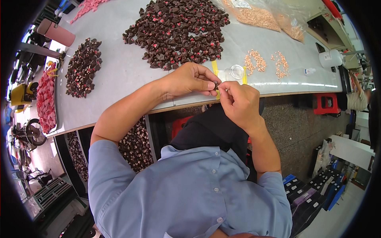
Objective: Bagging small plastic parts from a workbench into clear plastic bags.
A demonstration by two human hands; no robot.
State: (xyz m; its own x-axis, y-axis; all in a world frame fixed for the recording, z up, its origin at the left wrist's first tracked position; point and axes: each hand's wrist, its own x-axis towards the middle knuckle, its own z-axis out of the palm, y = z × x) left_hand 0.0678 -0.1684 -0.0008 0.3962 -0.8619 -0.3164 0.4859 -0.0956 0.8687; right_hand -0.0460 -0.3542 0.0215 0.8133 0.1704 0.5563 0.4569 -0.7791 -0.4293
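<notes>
My left hand (186, 81) pinches a small dark brown piece (216, 85) between thumb and fingertips, just over the table's near edge. Against that piece, the closed thumb and forefinger of my right hand (241, 102) meet from the other side; whatever they grip is too small to make out. Beyond my hands lies a large heap of similar dark brown pieces (178, 33), some showing pink-red spots. A small clear round dish (237, 71) sits beside yellow tape (214, 66) just past my fingers. Little piles of tiny orange-pink bits (255, 62) lie right of the dish.
Clear bags of orange-pink bits (258, 19) lie at the back right, near a white bottle (330, 58). At left are a smaller dark heap (83, 67), a tray of pink-red pieces (46, 99) and a pink cup (57, 33). Open drawers (135, 144) below hold dark pieces.
</notes>
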